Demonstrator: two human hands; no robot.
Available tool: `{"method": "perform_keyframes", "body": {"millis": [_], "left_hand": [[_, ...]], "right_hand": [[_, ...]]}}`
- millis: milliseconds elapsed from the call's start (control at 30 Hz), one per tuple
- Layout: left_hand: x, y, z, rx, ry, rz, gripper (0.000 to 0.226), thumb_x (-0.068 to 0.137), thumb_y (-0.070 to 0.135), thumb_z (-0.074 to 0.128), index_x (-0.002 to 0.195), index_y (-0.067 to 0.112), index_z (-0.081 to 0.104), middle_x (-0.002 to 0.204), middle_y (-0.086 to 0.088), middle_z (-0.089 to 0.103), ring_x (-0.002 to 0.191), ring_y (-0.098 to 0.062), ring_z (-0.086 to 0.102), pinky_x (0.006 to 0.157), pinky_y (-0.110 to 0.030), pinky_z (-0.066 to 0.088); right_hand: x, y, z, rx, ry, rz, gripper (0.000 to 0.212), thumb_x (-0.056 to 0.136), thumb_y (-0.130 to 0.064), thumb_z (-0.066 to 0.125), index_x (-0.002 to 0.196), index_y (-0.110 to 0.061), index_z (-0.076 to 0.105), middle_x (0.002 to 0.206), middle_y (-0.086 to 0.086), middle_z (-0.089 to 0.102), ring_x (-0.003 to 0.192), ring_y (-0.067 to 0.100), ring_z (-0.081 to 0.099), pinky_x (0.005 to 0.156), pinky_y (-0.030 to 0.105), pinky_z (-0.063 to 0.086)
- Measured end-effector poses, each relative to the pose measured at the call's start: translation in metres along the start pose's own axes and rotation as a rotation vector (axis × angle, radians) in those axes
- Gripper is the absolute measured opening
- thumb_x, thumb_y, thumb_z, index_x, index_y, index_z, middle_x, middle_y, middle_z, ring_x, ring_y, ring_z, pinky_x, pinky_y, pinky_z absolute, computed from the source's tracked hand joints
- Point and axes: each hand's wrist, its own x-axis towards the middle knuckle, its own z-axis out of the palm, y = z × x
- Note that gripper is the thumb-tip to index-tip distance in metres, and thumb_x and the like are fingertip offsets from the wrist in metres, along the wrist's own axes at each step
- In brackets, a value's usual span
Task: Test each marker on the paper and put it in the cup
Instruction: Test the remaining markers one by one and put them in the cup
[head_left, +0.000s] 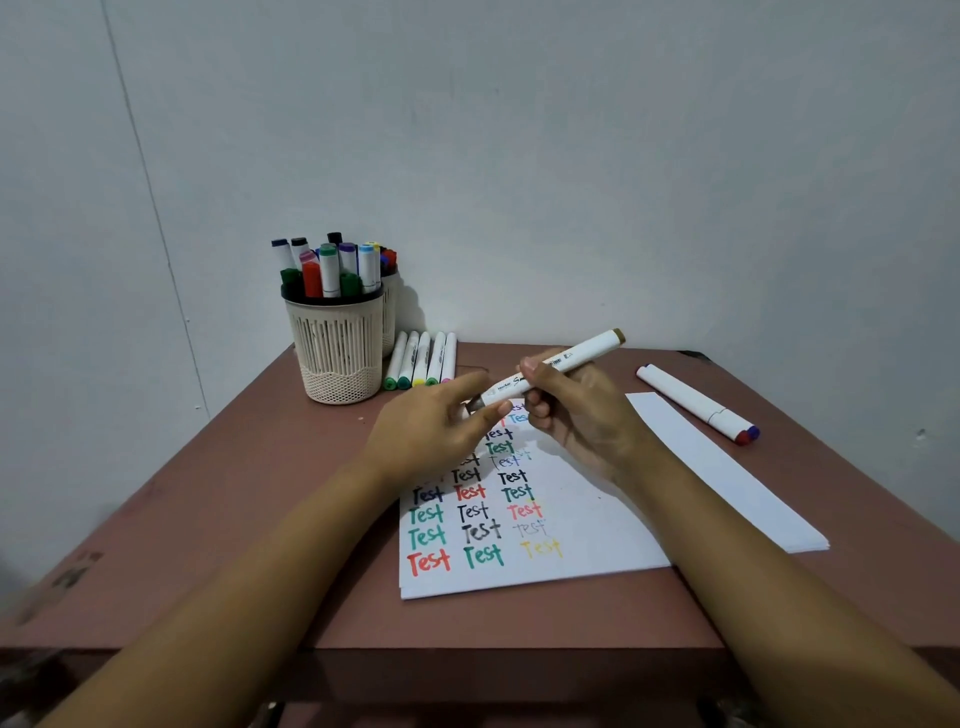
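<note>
Right hand (576, 415) grips a smooth white cylindrical marker (566, 358) over paper (597, 519) lettered "Test"; left hand (431, 431) pinches its near tip. Ribbed beige cup (337, 353), far left.

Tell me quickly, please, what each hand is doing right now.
Left hand: pinches the marker's lower end.
Right hand: grips the marker's middle.

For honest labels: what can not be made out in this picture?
Head view:
- Upper "Test" rows on the paper: behind the left hand and right hand.
- The white marker: lower end covered by the left hand; print too small.
- The rear cup: mostly behind the front cup.
</note>
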Motion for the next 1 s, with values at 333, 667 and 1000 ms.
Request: {"method": "perform_keyframes", "body": {"millis": [333, 667, 1000], "left_hand": [[0.005, -0.009, -0.004, -0.25, 0.059, -0.301, 0.035, 0.09, 0.052, 0.043, 0.101, 0.019, 0.051, 0.085, 0.005, 0.061, 0.08, -0.015, 0.056, 0.064, -0.027, 0.038], [0.013, -0.028, -0.002, -0.423, 0.176, -0.546, 0.039, 0.097, 0.012, 0.037, 0.135, 0.008, 0.044, 0.133, -0.01, 0.05, 0.109, -0.017, 0.048, 0.085, -0.021, 0.033], [0.013, -0.034, 0.002, -0.332, 0.157, -0.541, 0.027, 0.092, 0.016, 0.054, 0.116, 0.006, 0.059, 0.108, -0.004, 0.06, 0.091, -0.012, 0.051, 0.076, -0.023, 0.036]], "right_hand": [[0.006, -0.007, -0.008, 0.228, 0.326, -0.048, 0.024, 0.097, -0.031, 0.05, 0.082, -0.012, 0.054, 0.064, 0.008, 0.061, 0.05, 0.015, 0.061, 0.049, 0.023, 0.052], [0.012, 0.011, -0.021, -0.151, 0.415, -0.019, 0.014, 0.088, -0.001, 0.059, 0.078, -0.01, 0.063, 0.066, 0.005, 0.053, 0.058, 0.012, 0.048, 0.055, 0.024, 0.042], [0.013, 0.021, -0.021, -0.42, 0.359, -0.014, 0.014, 0.081, 0.002, 0.058, 0.071, -0.007, 0.059, 0.058, 0.004, 0.054, 0.051, 0.015, 0.05, 0.055, 0.026, 0.046]]}}
